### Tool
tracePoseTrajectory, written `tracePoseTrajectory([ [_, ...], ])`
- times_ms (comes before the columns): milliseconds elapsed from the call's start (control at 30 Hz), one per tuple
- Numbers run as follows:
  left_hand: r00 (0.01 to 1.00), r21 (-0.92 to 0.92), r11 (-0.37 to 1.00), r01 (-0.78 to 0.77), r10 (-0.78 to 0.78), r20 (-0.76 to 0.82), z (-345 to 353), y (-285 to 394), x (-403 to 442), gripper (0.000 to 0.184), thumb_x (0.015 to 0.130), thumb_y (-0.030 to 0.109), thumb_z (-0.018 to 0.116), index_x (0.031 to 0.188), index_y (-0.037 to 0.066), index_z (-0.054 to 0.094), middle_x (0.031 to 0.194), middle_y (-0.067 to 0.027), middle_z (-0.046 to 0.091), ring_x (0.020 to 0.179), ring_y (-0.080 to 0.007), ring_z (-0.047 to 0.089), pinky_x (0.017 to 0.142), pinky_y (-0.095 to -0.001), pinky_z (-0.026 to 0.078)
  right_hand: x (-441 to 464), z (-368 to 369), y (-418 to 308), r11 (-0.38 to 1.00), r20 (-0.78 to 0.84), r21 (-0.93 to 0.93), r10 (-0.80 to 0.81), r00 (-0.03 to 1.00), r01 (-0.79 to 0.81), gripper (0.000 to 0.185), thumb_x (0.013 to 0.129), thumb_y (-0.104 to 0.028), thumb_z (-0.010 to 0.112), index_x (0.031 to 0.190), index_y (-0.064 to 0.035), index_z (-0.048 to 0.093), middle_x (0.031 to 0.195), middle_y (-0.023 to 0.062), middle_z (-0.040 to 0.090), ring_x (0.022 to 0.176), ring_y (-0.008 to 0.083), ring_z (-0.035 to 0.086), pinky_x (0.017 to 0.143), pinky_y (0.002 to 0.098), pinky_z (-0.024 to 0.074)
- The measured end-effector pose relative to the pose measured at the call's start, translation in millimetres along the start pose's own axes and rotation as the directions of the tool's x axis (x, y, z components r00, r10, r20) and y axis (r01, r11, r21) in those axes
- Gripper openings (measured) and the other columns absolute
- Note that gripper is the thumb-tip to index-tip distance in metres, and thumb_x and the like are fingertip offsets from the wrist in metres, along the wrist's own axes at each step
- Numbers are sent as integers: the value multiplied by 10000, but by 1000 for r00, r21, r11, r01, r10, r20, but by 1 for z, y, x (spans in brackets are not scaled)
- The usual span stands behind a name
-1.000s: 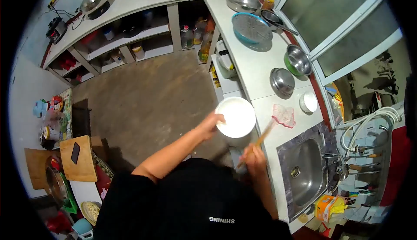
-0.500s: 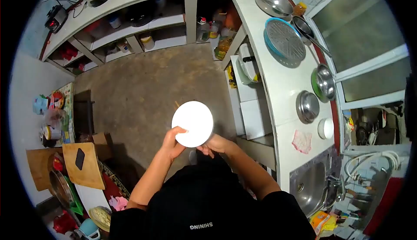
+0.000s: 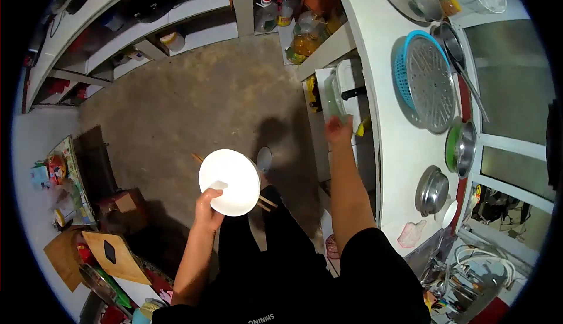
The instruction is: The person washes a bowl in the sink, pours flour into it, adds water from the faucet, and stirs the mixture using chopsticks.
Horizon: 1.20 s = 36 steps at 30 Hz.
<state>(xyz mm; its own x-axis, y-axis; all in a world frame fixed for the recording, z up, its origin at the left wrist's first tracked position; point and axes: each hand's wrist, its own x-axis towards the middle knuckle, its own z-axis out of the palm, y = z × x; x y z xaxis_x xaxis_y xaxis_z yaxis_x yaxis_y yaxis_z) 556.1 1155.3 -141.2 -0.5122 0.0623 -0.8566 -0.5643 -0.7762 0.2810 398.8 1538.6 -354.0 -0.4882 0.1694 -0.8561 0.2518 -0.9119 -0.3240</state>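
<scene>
My left hand (image 3: pixel 208 208) grips a white bowl (image 3: pixel 239 177) by its near left edge, with the thumb over the rim. A small pale shape, perhaps a spoon, shows inside by the thumb. Wooden chopsticks (image 3: pixel 267 202) pass beneath the bowl and stick out on both sides; the fingers under it are hidden. My right hand (image 3: pixel 339 130) is stretched toward the shelf under the right counter, somewhat blurred, its fingers apart. It is beside a whitish container (image 3: pixel 348 74) with a black handle (image 3: pixel 353 93); whether it touches anything there I cannot tell.
On the right counter (image 3: pixel 396 174) are a blue basket (image 3: pixel 404 68) with a perforated steel tray (image 3: pixel 432 83), several metal bowls and a crumpled cloth (image 3: pixel 412 233). Bottles (image 3: pixel 267 16) fill a far shelf corner. A wooden board (image 3: pixel 117 256) with a phone (image 3: pixel 109 252) lies at left.
My right hand has left the bowl and reached forward and right to the under-counter shelf. My left hand keeps the bowl, now further left, and the chopsticks show more. The view has shifted.
</scene>
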Motion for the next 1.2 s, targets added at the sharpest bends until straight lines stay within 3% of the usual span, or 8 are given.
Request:
tracePoseTrajectory([
  [200,996,-8,996,94,-94,-4,-7,-4,60,541,654,127,542,1167,-6,431,1098,-147,515,1039,-311,495,886,-418,414,34,15,-20,993,-348,32,-97,933,115,570,788,-585,478,797,-21,558,702,53,592,533,158,536,470,245,481],
  [333,987,299,951,-79,32,160,-12,-4,71,502,691,122,528,1166,-9,435,1094,-138,522,1027,-288,500,900,-395,392,37,12,-22,984,-347,73,-129,929,164,471,825,-494,448,818,-31,532,653,36,557,474,121,467,396,188,400],
  [400,989,123,985,118,-127,71,-12,1,84,498,695,125,529,1164,-13,435,1091,-136,524,1014,-285,506,900,-388,390,30,18,-28,989,-365,-8,-141,920,148,451,828,-480,442,793,-39,533,627,18,531,470,98,450,382,171,376],
  [667,980,114,982,153,-165,108,-16,29,95,490,703,146,515,1161,-11,445,1106,-133,525,1032,-283,498,898,-395,387,33,18,-62,995,-312,20,-88,946,99,548,859,-539,326,788,-49,559,553,-9,461,417,103,406,389,228,352],
  [700,984,111,985,134,-145,101,-15,32,96,492,702,151,517,1162,-8,446,1105,-134,526,1031,-284,498,898,-394,387,45,10,-69,995,-320,18,-91,943,102,385,884,-337,348,727,-44,542,541,-4,491,432,87,473,380,209,419],
  [933,988,75,986,149,-151,30,-19,37,110,556,675,144,530,1199,-1,413,1122,-141,509,1041,-307,489,902,-420,390,83,-17,-105,934,-386,287,-90,918,212,233,864,-214,470,760,-40,585,584,37,566,426,125,488,360,203,440],
  [1100,979,89,976,199,-202,24,-14,32,120,605,651,132,528,1227,16,384,1146,-129,490,1069,-314,465,917,-427,382,115,-42,-118,961,-288,69,-238,928,268,230,879,-257,446,886,-60,566,731,29,579,554,133,542,417,210,476],
  [1200,970,114,964,242,-240,-30,-4,30,126,614,649,133,528,1233,20,375,1155,-123,485,1069,-309,464,917,-424,382,177,-76,-149,818,-237,58,-545,804,572,220,855,-230,471,771,-50,566,614,22,543,581,133,545,477,236,443],
])
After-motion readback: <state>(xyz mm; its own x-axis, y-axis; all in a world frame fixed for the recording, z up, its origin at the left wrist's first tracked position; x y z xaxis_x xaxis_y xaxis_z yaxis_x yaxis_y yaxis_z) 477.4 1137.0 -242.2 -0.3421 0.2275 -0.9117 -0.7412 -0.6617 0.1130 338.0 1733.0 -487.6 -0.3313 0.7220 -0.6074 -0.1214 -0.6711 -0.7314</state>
